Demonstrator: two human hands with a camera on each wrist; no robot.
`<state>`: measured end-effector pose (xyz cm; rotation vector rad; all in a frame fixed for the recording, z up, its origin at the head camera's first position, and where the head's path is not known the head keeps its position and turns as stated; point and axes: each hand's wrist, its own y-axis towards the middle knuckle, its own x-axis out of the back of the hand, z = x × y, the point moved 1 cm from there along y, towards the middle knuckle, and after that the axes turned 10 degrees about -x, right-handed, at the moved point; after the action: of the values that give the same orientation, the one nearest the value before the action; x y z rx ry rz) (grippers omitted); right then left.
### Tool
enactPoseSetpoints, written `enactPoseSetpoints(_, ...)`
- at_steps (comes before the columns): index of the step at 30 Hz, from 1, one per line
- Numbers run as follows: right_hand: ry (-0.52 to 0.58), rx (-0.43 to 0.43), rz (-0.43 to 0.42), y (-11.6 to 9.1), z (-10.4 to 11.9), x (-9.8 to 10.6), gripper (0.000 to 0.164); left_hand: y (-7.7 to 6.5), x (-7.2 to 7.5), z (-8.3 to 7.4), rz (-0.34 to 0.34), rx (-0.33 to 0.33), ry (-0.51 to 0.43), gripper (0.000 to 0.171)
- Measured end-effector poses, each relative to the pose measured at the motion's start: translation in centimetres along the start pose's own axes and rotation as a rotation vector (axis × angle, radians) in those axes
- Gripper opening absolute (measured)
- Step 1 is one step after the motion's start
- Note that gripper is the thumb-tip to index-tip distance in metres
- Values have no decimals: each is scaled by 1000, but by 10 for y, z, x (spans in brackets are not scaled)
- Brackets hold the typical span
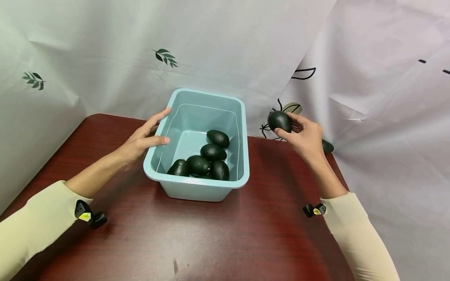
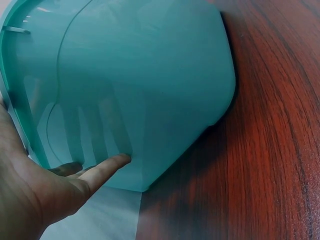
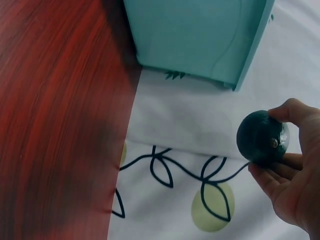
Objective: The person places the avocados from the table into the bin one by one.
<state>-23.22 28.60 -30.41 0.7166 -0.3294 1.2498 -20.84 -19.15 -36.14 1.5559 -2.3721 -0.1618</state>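
Note:
A light blue plastic bin (image 1: 202, 190) stands on the table with several dark green avocados (image 1: 213, 152) inside, gathered toward its near and right side. My left hand (image 1: 142, 138) holds the bin's left rim, the thumb over the edge and other fingers along the outer wall, as the left wrist view shows on the bin wall (image 2: 150, 75). To the right of the bin, my right hand (image 1: 305, 134) pinches one avocado (image 1: 279, 121) between thumb and fingers, up in the air. The right wrist view shows this avocado (image 3: 257, 137) apart from the bin.
Another avocado (image 1: 327, 146) lies at the table's right edge, partly hidden behind the right wrist. The dark red wooden table (image 1: 211, 242) extends toward me. White cloth (image 1: 225, 47) with leaf prints hangs behind and on both sides.

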Motion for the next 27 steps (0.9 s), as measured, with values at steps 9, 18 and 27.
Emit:
enactPoseSetpoints(9,1,21,27,-7,13,-11,61,2,-1,3,1,-1,13,90)
enactPoseSetpoints(18,68,72,58,-12,29,-22,61,0,0,3,-7,8,16,90)
enactPoseSetpoints(27,149,138,52,-16,42,-29,59,0,0,1,-3,0,14,89)
